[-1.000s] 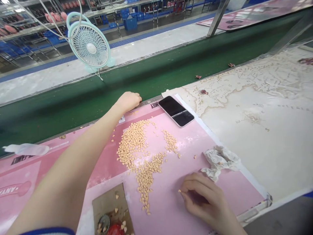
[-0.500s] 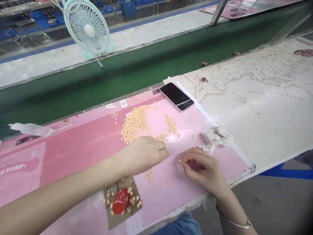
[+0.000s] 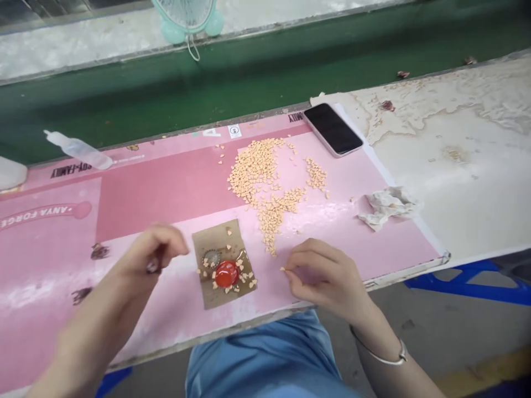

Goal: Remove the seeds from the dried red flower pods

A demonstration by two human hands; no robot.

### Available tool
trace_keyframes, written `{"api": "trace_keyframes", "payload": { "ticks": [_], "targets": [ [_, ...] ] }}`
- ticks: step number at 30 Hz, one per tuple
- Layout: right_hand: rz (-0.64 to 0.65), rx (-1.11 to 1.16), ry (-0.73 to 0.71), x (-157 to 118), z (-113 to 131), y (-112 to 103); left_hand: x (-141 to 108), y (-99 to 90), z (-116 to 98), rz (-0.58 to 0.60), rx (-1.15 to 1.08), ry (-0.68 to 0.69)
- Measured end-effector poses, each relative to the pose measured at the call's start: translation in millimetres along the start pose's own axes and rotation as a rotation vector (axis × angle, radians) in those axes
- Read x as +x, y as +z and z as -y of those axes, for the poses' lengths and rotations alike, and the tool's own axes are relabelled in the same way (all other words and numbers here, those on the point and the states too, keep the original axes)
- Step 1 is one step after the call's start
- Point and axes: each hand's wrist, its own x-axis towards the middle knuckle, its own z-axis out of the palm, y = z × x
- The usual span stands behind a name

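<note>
My right hand (image 3: 319, 273) pinches a small tan piece (image 3: 283, 269) between thumb and fingertips, just above the pink mat (image 3: 136, 193). My left hand (image 3: 155, 251) is raised over the mat at left, fingers curled round a small dark object (image 3: 152, 267) that is too hidden to name. Between the hands lies a brown card (image 3: 215, 298) bearing a red round object (image 3: 227, 273), a ridged grey disc (image 3: 211, 257) and scattered tan pieces. Beyond it spreads a pile of tan pieces (image 3: 253, 166), with a narrow tail reaching toward my right hand.
A phone (image 3: 333, 130) lies at the mat's back right, with crumpled tissue (image 3: 390, 205) nearer. A squeeze bottle (image 3: 85, 153) is at back left. Dark clumps (image 3: 99, 251) lie left of my left hand. A fan (image 3: 186, 14) stands beyond the green strip (image 3: 166, 83).
My left hand has moved from the pile to the left, past the brown card, and now has something dark in its fingers. My right hand still pinches its tan piece. The view has tilted down.
</note>
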Motion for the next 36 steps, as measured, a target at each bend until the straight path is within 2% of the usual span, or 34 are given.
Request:
{"api": "trace_keyframes", "payload": {
  "ticks": [3,5,7,12,14,16,22,31,33,36],
  "targets": [
    [0.093,-0.003,-0.075,6.1,11.0,18.8,-45.6,-16.2,27.4,-0.252,-0.111,-0.196],
    [0.127,-0.028,-0.105,10.7,16.0,27.8,-71.3,-15.6,39.8,-0.406,-0.115,-0.295],
    [0.148,-0.054,-0.117,16.0,19.8,33.5,-88.9,-8.8,44.8,-0.502,-0.114,-0.352],
    [0.211,-0.109,-0.153,28.7,26.5,37.4,-101.3,12.2,44.0,-0.763,-0.064,-0.313],
    [0.226,-0.156,-0.177,31.7,28.8,36.6,-101.7,17.3,45.2,-0.871,-0.035,-0.35],
    [0.245,-0.213,-0.195,33.6,31.0,35.1,-102.7,20.5,46.9,-0.914,-0.068,-0.38],
    [0.3,-0.273,-0.218,36.3,35.5,30.3,-105.4,25.2,47.4,-0.836,-0.251,-0.296],
    [0.326,-0.307,-0.226,34.3,36.9,29.1,-105.1,30.3,44.7,-0.666,-0.472,-0.269],
    [0.321,-0.302,-0.225,34.4,37.5,29.2,-104.4,32.9,42.6,-0.588,-0.556,-0.278],
    [0.292,-0.276,-0.213,36.6,42.9,28.1,-101.7,38.0,39.5,-0.395,-0.695,-0.266]
  ]
}}
